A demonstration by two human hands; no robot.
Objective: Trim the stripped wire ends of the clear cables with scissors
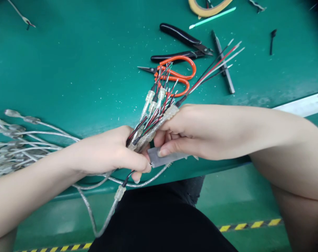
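Note:
My left hand (117, 150) is closed around a bundle of cables (145, 131), whose clear connectors and thin black, red, white and green wires point up and to the right. One more cable with a clear connector (120, 193) hangs from under this hand over the table's front edge. My right hand (182, 134) is closed, with thumb and fingers pinching a flat grey strip (161, 156) just below the bundle. The strip's left end meets my left fingertips. A cable with longer black, red and white wires (208, 71) lies across the back of my right fingers.
Orange-handled scissors (192, 70) and black-handled cutters (178, 34) lie behind the bundle. A grey pen-like tool (228, 78), a light green stick (213, 17) and a yellow tape roll (208, 13) are farther back. More clear cables (30, 134) are heaped at left.

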